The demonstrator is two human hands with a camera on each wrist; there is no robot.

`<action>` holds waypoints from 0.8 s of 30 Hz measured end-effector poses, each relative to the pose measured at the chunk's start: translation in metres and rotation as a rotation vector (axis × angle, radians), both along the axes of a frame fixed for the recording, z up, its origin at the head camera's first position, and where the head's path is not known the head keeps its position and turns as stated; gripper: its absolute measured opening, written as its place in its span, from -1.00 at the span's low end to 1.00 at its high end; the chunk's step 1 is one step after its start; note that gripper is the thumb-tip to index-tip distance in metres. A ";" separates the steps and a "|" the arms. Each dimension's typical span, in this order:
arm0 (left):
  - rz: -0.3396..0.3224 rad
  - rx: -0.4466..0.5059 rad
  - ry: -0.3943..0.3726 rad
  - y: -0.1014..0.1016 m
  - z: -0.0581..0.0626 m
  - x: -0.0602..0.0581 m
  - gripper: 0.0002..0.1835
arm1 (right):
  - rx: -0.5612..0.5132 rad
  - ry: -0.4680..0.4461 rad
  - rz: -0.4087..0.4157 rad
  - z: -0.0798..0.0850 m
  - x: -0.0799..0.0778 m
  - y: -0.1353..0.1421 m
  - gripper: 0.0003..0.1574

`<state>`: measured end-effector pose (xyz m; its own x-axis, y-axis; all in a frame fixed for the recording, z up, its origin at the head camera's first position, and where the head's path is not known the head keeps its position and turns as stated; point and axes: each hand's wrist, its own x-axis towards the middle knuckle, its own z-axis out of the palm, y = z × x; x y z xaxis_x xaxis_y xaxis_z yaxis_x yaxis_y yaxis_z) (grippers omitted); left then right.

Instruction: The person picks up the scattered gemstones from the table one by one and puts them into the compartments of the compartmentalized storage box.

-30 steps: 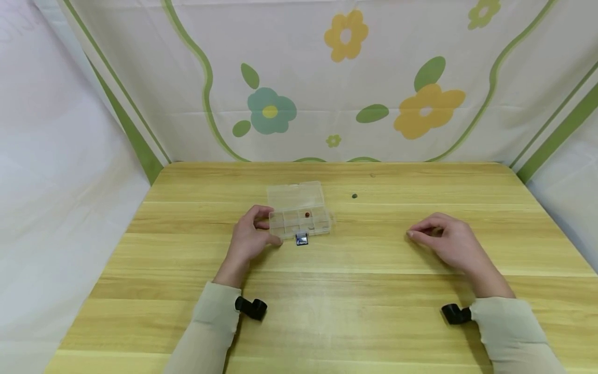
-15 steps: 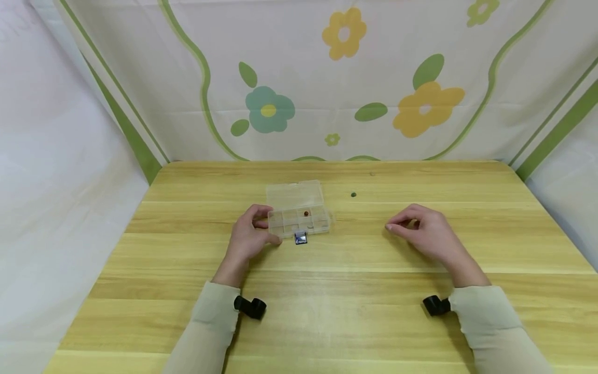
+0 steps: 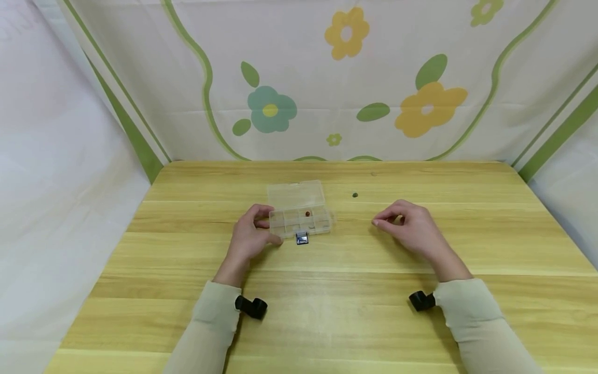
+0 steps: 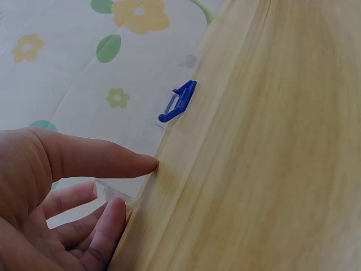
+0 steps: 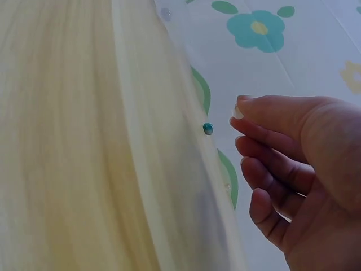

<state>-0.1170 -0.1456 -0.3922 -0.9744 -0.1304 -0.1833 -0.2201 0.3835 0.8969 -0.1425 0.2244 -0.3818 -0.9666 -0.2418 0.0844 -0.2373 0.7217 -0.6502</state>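
Note:
A clear plastic compartment box [image 3: 285, 232] sits on the table with its lid [image 3: 295, 194] laid back. My left hand [image 3: 252, 234] holds its left end, thumb at the front corner and fingers at the side. A blue latch [image 3: 302, 238] hangs from the front edge. In one back compartment lies a red-brown bead [image 3: 307, 214]; faint clear bits show in the front ones. To the right of the box, above the table, my right hand [image 3: 411, 228] pinches a small whitish, translucent piece [image 5: 237, 112] between thumb and forefinger. Its kind cannot be made out.
A dark green bead [image 3: 355, 195] lies on the wooden table [image 3: 327, 311] behind and right of the box. Farther back is a tiny clear piece [image 3: 373, 174]. A flowered cloth [image 3: 308, 78] hangs behind the table's far edge.
My right hand has moved left toward the box, still pinching the small piece. The left hand and the box have stayed in place.

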 end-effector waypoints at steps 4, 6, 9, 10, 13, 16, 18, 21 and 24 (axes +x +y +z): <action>0.001 0.000 0.001 0.001 0.000 0.000 -0.21 | -0.019 0.016 0.000 -0.001 -0.002 -0.009 -0.84; 0.001 -0.001 0.000 0.001 0.000 0.000 -0.21 | -0.033 0.027 0.002 -0.002 -0.003 -0.014 -0.85; 0.002 -0.004 -0.001 0.001 0.000 -0.001 -0.21 | -0.047 0.030 0.009 -0.002 -0.005 -0.022 -0.87; 0.003 -0.004 -0.002 0.001 0.000 -0.001 -0.21 | -0.051 0.032 0.012 -0.002 -0.006 -0.024 -0.88; 0.005 -0.003 -0.005 0.001 0.001 0.000 -0.21 | -0.062 0.030 0.021 -0.001 -0.007 -0.031 -0.90; 0.005 -0.006 -0.009 0.001 0.001 0.000 -0.21 | -0.077 0.036 0.030 -0.001 -0.009 -0.038 -0.91; 0.002 -0.015 -0.007 0.001 0.001 0.001 -0.21 | -0.087 0.038 0.035 0.000 -0.011 -0.043 -0.91; 0.005 -0.015 -0.010 0.001 0.000 0.000 -0.20 | -0.104 0.036 0.049 0.001 -0.012 -0.050 -0.89; 0.009 -0.010 -0.013 0.001 0.000 0.000 -0.20 | -0.118 0.029 0.057 0.001 -0.014 -0.057 -0.90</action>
